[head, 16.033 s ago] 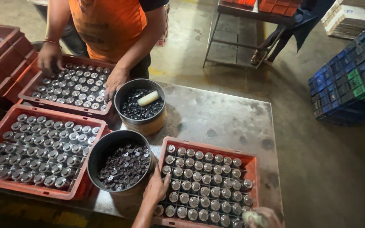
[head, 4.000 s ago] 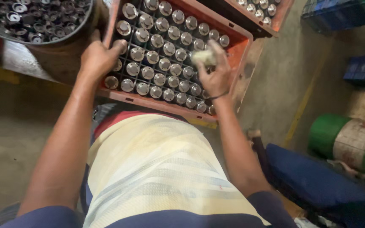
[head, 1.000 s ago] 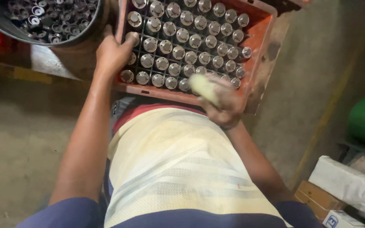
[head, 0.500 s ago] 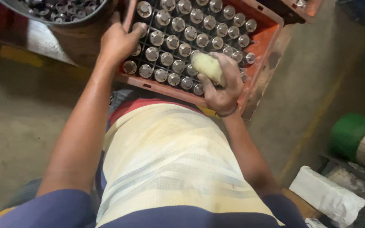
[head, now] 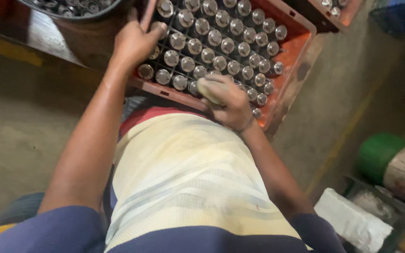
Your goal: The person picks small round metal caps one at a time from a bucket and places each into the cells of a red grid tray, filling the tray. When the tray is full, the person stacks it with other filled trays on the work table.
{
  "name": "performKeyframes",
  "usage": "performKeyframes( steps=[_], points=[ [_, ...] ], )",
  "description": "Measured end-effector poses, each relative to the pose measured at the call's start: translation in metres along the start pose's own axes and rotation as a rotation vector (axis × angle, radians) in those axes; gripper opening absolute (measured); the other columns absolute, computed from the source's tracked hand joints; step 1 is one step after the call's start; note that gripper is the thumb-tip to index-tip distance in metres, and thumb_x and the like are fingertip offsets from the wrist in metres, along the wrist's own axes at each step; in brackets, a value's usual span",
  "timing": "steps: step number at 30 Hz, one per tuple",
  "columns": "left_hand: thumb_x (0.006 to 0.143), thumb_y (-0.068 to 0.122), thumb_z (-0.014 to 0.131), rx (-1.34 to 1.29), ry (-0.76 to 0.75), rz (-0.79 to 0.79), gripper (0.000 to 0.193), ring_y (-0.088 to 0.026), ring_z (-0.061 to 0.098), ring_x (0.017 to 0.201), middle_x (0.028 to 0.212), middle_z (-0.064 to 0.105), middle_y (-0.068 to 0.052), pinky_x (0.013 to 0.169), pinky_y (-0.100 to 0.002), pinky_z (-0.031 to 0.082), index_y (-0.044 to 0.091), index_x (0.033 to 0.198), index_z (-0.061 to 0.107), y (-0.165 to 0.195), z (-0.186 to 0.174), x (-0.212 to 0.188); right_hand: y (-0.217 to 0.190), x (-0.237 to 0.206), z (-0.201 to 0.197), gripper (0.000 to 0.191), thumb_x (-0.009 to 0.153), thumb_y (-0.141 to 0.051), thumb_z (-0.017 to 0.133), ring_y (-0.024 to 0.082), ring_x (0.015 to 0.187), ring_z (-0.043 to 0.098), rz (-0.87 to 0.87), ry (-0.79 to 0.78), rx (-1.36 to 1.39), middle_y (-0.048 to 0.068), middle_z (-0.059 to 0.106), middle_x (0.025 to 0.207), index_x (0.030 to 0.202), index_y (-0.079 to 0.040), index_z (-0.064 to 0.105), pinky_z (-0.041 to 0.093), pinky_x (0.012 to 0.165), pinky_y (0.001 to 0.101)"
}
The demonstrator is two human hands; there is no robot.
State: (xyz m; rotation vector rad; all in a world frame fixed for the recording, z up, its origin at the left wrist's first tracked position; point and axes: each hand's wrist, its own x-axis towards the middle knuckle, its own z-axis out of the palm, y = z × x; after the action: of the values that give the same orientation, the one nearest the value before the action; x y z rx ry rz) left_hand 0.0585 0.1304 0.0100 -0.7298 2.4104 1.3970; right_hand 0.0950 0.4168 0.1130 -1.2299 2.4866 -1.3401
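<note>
**Crate nearly full, hands at its near edge**

Both hands sit on the orange crate [head: 290, 49] in the head view. Left hand [head: 134, 42] is closed over the crate's left wall, fingers curled around the rim, steadying it on the bench [head: 43, 37]. Right hand [head: 228, 100] is wrapped tight around a pale, rounded lump [head: 210, 89], pressed down at the near row of metal-capped cylinders [head: 212, 35].

Judging by the layout, almost every cell of the grid already carries a capped cylinder; only a strip along the right wall shows bare orange floor. A dark tub of loose metal parts [head: 69, 5] stands just beyond the left hand, partly out of frame.
</note>
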Motion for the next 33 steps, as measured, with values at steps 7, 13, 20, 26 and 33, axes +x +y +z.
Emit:
performKeyframes(
  steps=[7, 13, 20, 26, 33],
  points=[
    [0.088, 0.056, 0.071, 0.012, 0.011, -0.012, 0.091, -0.047, 0.065, 0.112, 0.112, 0.066, -0.036, 0.097, -0.047, 0.049, -0.009, 0.144, 0.042, 0.007, -0.003, -0.001, 0.015, -0.029, -0.001, 0.060, 0.087, -0.006, 0.089, 0.033, 0.121, 0.069, 0.074, 0.075, 0.017, 0.018, 0.066, 0.130, 0.134, -0.016, 0.052, 0.060, 0.103, 0.0373],
    [0.087, 0.057, 0.071, 0.000, 0.001, -0.010, 0.093, -0.045, 0.066, 0.112, 0.112, 0.067, -0.034, 0.098, -0.046, 0.048, -0.008, 0.146, 0.040, 0.005, -0.002, -0.001, 0.039, -0.029, -0.010, 0.065, 0.104, -0.005, 0.079, 0.027, 0.132, 0.066, 0.133, 0.423, 0.121, 0.015, 0.059, 0.142, 0.153, -0.016, 0.037, 0.063, 0.108, 0.0346],
    [0.087, 0.058, 0.071, 0.015, -0.028, -0.036, 0.094, -0.044, 0.066, 0.116, 0.116, 0.068, -0.034, 0.101, -0.044, 0.049, -0.009, 0.147, 0.040, -0.001, 0.001, 0.004, 0.048, 0.010, -0.004, 0.072, 0.096, -0.009, 0.084, 0.029, 0.116, 0.072, 0.115, 0.334, -0.218, 0.018, 0.066, 0.131, 0.155, -0.015, 0.044, 0.065, 0.094, 0.0349],
    [0.087, 0.058, 0.072, -0.041, 0.042, 0.053, 0.096, -0.045, 0.066, 0.112, 0.114, 0.067, -0.034, 0.096, -0.044, 0.050, -0.011, 0.145, 0.039, -0.003, 0.005, 0.008, 0.060, 0.034, 0.017, 0.073, 0.099, -0.016, 0.083, 0.024, 0.110, 0.074, 0.106, 0.154, -0.256, 0.013, 0.069, 0.131, 0.158, -0.022, 0.041, 0.062, 0.093, 0.0345],
    [0.086, 0.058, 0.072, -0.007, -0.001, -0.001, 0.098, -0.043, 0.069, 0.107, 0.107, 0.069, -0.033, 0.094, -0.044, 0.051, -0.010, 0.147, 0.038, 0.000, 0.006, 0.005, 0.050, 0.043, 0.015, 0.071, 0.098, -0.007, 0.082, 0.026, 0.117, 0.070, 0.060, 0.199, -0.228, 0.013, 0.067, 0.132, 0.157, -0.021, 0.045, 0.063, 0.097, 0.0363]
  ],
)
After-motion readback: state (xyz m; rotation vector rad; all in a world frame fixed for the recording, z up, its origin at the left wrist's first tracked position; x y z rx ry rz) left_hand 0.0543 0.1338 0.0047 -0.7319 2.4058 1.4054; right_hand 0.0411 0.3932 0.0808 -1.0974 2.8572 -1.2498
